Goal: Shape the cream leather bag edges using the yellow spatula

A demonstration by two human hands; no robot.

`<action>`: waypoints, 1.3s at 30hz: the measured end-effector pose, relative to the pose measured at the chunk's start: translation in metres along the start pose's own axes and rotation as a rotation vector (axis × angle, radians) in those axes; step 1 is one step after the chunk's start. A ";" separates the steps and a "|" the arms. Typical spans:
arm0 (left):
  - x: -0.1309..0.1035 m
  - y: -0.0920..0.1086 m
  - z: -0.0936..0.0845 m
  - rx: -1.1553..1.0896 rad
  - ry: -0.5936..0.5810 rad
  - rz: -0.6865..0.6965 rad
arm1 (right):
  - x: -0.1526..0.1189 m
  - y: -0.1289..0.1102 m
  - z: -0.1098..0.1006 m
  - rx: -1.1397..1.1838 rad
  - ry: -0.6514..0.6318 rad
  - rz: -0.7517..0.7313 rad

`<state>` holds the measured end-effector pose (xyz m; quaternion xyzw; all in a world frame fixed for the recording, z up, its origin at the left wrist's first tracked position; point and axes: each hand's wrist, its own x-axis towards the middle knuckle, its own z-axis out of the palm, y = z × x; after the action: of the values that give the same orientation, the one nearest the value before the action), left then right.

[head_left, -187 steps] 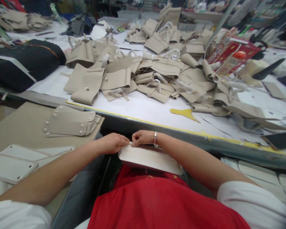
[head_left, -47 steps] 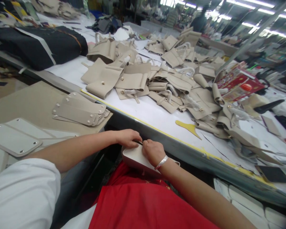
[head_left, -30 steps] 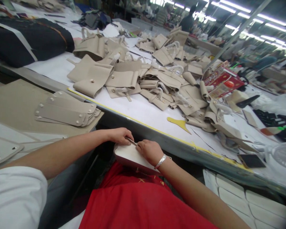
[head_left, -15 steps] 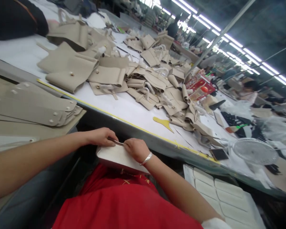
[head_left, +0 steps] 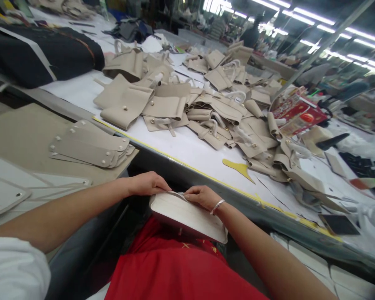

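A cream-coloured bag part point(head_left: 189, 216), long with rounded corners, rests tilted above my red apron point(head_left: 175, 275). My left hand point(head_left: 150, 183) is closed on its far edge, near the left end. Along the same edge, further right, my right hand point(head_left: 203, 197) pinches the material, thumb against fingers, a silver bracelet on the wrist. A thin, curved strip or lip shows between the two hands. My fingertips partly cover the far edge, so the exact grip there is hidden.
Beyond the yellow-taped table edge point(head_left: 178, 163) lie many beige bag pieces point(head_left: 175, 104). A yellow template point(head_left: 239, 168) and a phone point(head_left: 339, 224) lie nearer. Stacked beige panels point(head_left: 90, 143) are on the left board, white panels point(head_left: 6, 187) beside them. Cream pieces point(head_left: 309, 256) are lower right.
The view has swung left, so everything appears further right. Both hands still hold the bag part; they sit slightly further apart along its edge, and more of its right end shows.
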<state>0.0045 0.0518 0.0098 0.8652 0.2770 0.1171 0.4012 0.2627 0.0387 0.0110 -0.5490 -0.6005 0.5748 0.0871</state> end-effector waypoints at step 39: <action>-0.029 0.006 0.008 0.576 0.056 0.125 | 0.063 -0.036 0.037 -0.163 -0.326 -0.345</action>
<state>-0.0132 0.0269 0.0102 0.9552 0.2560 0.0822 0.1233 0.1915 0.0743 -0.0057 -0.3435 -0.7359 0.5820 0.0414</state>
